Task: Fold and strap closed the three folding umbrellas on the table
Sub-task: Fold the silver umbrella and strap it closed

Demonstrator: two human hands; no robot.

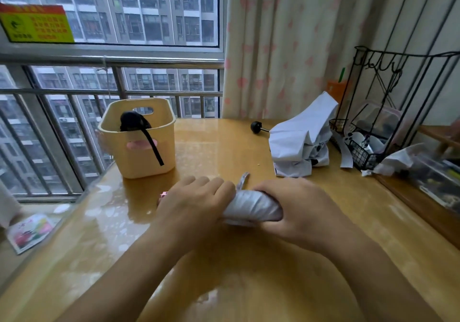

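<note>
From my remote seat I take the cream basket (134,164) as my marker on the table (211,144). Just in front of the basket and to its right, both hands are on the grey umbrella (251,207). It lies crosswise, rolled into a tight bundle. The left hand (196,202) is curled over the end nearer the basket, where a small pink tip (163,194) pokes out. The right hand (293,207) is wrapped round the other end, fingers tucked under the cloth. A pale strap (243,180) stands up loose behind the bundle on the basket's side, so I judge this one rolled but not yet fastened. Closing that strap looks like the step in hand. Inside the basket sits a black umbrella (132,121), collapsed small, with a black band (154,147) hanging down over the front wall. I read it as done, though I cannot tell whether its closing strap is fastened. Well to the right of the basket and a little farther back lies the white umbrella (298,142). Its canopy is slack and crumpled and its black knob (256,127) points back toward the basket. That one looks untouched. By my count, one is put away, one is nearly closed, and one is left to fold and strap.
</note>
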